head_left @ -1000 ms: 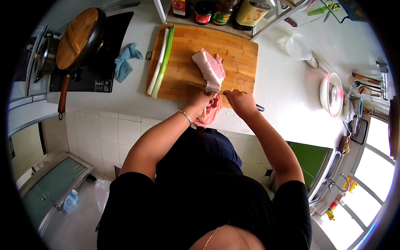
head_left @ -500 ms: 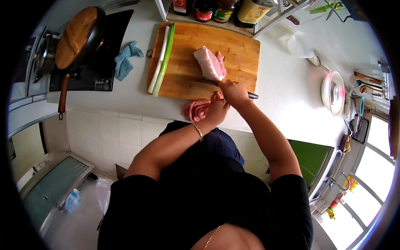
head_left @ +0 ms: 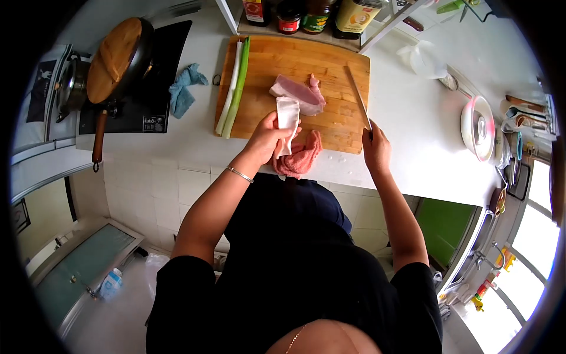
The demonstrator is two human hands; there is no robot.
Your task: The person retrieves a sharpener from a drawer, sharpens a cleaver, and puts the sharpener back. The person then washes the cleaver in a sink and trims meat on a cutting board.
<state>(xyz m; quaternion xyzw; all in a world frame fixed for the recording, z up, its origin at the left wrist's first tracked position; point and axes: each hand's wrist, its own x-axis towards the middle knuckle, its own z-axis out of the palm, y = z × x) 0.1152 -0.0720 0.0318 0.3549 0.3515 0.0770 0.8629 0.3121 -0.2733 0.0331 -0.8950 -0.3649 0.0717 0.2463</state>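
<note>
My left hand (head_left: 265, 139) is closed around a white strip of pork skin (head_left: 288, 113), held up near the front edge of the wooden cutting board (head_left: 336, 62). In my right hand (head_left: 378, 150) is the dark handle of a knife (head_left: 357, 93); its long blade points away over the board's right side. A chunk of pork (head_left: 302, 96) lies mid-board, with a small ragged pinkish piece (head_left: 314, 82) beside it. Just under the strip, a crumpled red cloth (head_left: 303, 158) lies across the board's front edge and the counter. Leek stalks (head_left: 236, 94) rest along the left of the board.
A blue cloth (head_left: 186, 88) lies left of the board, beside a black cooktop (head_left: 154, 109) with a lidded pan (head_left: 112, 59). Jars and bottles (head_left: 317, 15) stand on a shelf behind. To the right are a white bowl (head_left: 476, 127) and hanging utensils (head_left: 522, 115).
My hands have moved apart. The left now lifts the white strip off the pork, while the right has carried the knife to the right. The pork has turned slightly, and the red cloth has shifted.
</note>
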